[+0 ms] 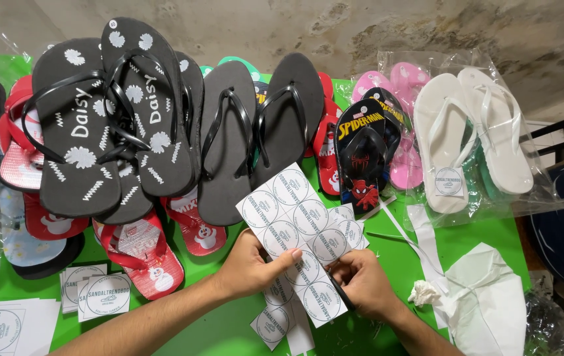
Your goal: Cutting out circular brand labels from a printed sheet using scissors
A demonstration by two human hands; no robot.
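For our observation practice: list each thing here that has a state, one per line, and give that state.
sticker sheet: held up off the table by both hands
left hand: gripping sheet's lower left
right hand: pinching sheet's lower edge
white sandals: paired, inside clear bag
black sandals: unbagged, lying soles up

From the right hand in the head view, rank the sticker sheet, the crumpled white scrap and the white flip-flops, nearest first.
1. Sticker sheet: held in the right hand.
2. Crumpled white scrap: on the table just right of it.
3. White flip-flops: far up at the right, bagged.
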